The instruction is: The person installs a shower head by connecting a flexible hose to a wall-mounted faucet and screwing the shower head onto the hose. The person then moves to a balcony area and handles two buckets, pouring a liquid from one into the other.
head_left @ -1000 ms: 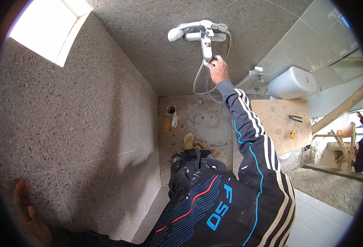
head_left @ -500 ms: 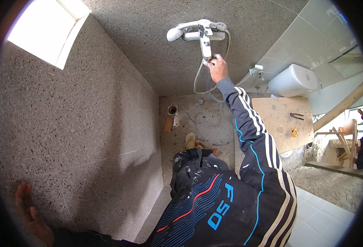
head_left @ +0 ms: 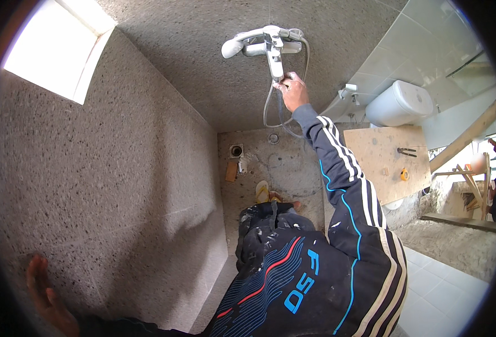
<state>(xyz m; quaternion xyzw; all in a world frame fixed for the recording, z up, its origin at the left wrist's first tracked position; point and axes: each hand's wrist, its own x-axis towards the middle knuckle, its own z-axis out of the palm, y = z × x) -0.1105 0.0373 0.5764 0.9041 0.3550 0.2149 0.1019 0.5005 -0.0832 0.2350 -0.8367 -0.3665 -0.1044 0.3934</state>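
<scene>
A chrome shower mixer tap (head_left: 274,53) is mounted on the speckled grey wall ahead, with its handset (head_left: 234,48) lying across the top and a flexible hose (head_left: 266,110) looping below. My right hand (head_left: 293,91), arm stretched forward, has its fingers closed around the lower tip of the tap's long central part. What exactly lies between the fingertips is partly hidden. Far to the left, my left hand (head_left: 48,295) is raised beside the speckled side wall (head_left: 141,185), fingers extended and holding nothing. Contact with that wall cannot be made out.
On the right, a board (head_left: 383,163) carries pincers (head_left: 407,152) and an orange tape measure (head_left: 404,174), in front of a white cistern (head_left: 401,105). A floor drain (head_left: 236,150) and a brown tile piece (head_left: 231,171) are near my feet. A wooden pole (head_left: 470,135) slants at right.
The view has shifted slightly, so the tap sits a little further left in the picture. My right hand stays at the tap's tip, and my left hand remains extended by the wall.
</scene>
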